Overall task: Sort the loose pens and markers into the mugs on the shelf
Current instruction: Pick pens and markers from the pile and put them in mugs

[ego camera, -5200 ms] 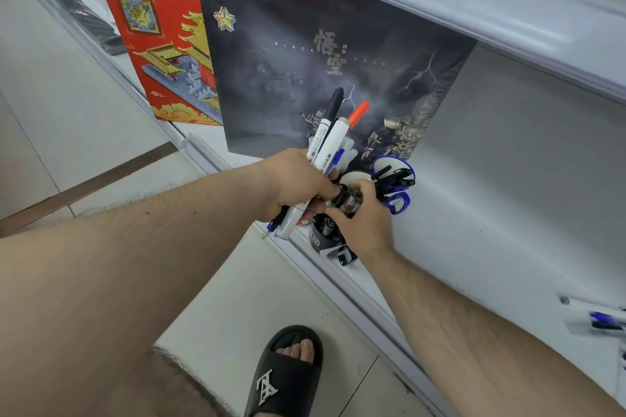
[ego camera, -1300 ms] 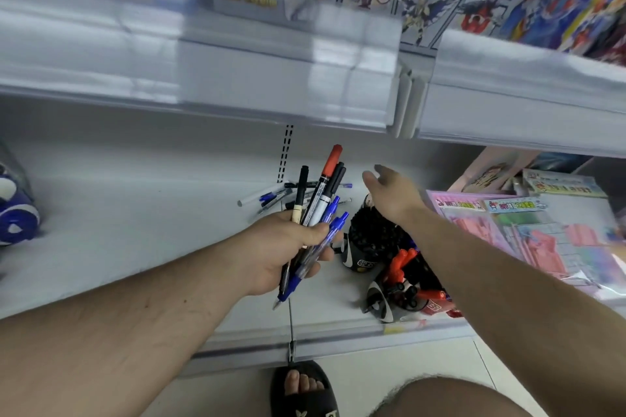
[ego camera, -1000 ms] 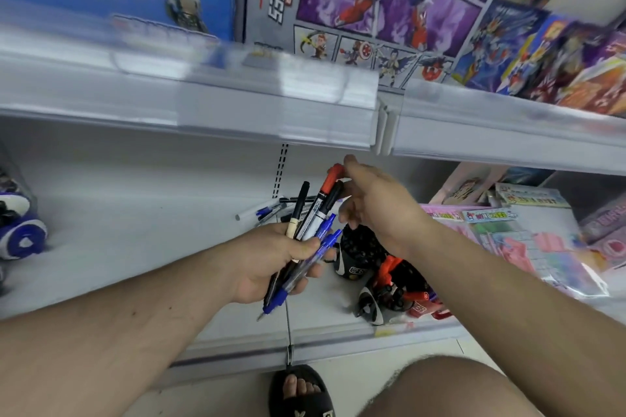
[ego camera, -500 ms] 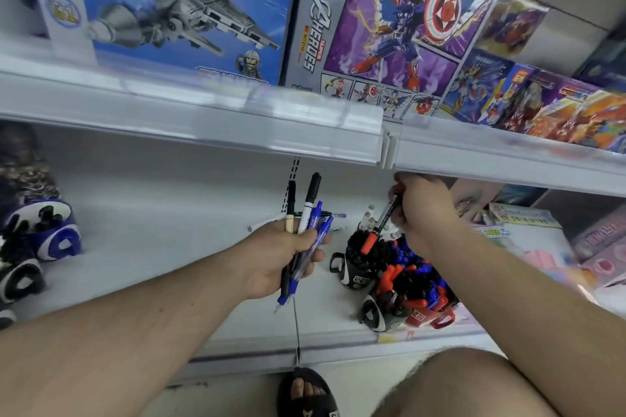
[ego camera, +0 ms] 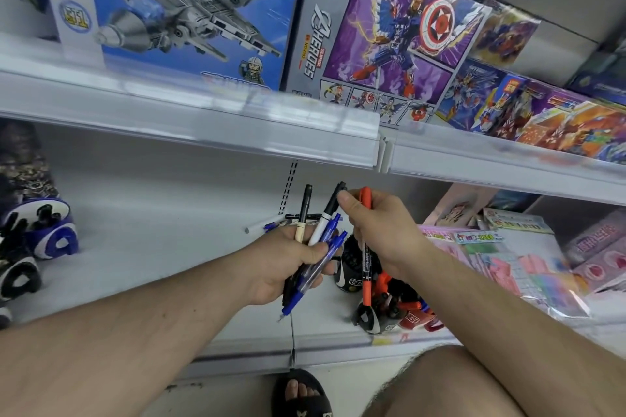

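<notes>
— Where is the slim white marker with the orange caps (ego camera: 365,257) now?

— In the right hand (ego camera: 382,230), pinched near its upper cap. Its long axis runs close to vertical, top cap up by the fingertips, lower cap hanging just above the black mug crowded with orange and red pens (ego camera: 372,316) at the front edge of the shelf. I'd judge the coming move is a short drop straight down into it.

— And the other mug?

— The dark mug with black pens in it (ego camera: 349,272) stands just behind, between the two hands. The right hand is clearly the nearer one to both mugs.

— What is the left hand (ego camera: 281,264) doing?

— It's clenched around a bundle of pens: two translucent blue ballpoints (ego camera: 321,257), a white marker with a black cap (ego camera: 327,213) and a black pen with a cream grip (ego camera: 302,213), all fanned upward and a little to the right. The right forefinger is up by the black cap's tip, so the two hands are almost touching.

— Anything loose left?

— A few pens (ego camera: 271,223) lie flat on the white metal shelf (ego camera: 152,230), behind the left hand, near the back wall.

— And around them?

— Pink stationery packets (ego camera: 491,257) to the right, blue-and-white mugs (ego camera: 44,230) far left. On the shelf above stand a blue fighter-jet building-block box (ego camera: 189,10) and a purple hero-figure box (ego camera: 382,41). A black sandal (ego camera: 301,398) shows on the floor below.
</notes>
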The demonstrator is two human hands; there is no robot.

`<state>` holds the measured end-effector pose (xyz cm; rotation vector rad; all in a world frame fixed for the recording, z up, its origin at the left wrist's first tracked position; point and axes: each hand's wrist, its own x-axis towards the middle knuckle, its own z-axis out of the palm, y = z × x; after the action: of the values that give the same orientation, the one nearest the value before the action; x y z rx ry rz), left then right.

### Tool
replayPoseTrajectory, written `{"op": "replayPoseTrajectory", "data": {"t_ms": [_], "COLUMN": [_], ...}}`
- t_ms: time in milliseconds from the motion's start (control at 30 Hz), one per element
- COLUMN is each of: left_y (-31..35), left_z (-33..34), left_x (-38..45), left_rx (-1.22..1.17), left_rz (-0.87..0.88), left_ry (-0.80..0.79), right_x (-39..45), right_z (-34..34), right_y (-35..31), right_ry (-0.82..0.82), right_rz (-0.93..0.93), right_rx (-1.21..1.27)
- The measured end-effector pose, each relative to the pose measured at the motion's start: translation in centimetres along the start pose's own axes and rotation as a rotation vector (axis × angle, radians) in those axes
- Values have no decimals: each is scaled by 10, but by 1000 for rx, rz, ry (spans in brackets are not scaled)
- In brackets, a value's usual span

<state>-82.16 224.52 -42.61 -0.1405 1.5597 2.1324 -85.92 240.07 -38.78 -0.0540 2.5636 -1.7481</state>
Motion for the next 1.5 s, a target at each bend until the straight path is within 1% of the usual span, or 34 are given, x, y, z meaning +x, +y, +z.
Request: {"op": "replayPoseTrajectory", "data": {"t_ms": [233,300,367,433,533,600,733,833,967,1100,1200,1400,1500], "left_y": [-1,0,-1,-4,-9,-11,-17,-21,-27,-30,-30,-34,-35], "left_z": [-2,-3,-4,-6,-9,-6,7,15,15,9,5,9,9], "left_x": [1,0,1,4,18,28,47,62,81,93,98,105,105], "left_rx": [95,116,127,118,101,69,50,44,48,78,69,56,47], "left_rz": [-19,-34,-50,-57,-55,-44,-25,-19,-23,-43,-47,-48,-42], "left_ry": [-38,-48,-48,-14,110,190,255,280,313,348,364,339,328], "right_x": [4,6,12,22,34,37,38,45,67,90,101,118,116], "right_z": [0,-3,-13,-32,-66,-87,-111,-115,-103,-83,-71,-65,-63], "right_y": [4,4,3,6,21,39,79,98,114,127,137,128,134], "right_ry": [13,42,128,246,393,476,530,469,337,265,242,239,227], "right_rz": [29,60,124,193,233,228,159,111,48,31,21,58,41], "right_rx": [45,143,313,429,465,362,-92,-399,-610,-678,-756,-724,-747]}}
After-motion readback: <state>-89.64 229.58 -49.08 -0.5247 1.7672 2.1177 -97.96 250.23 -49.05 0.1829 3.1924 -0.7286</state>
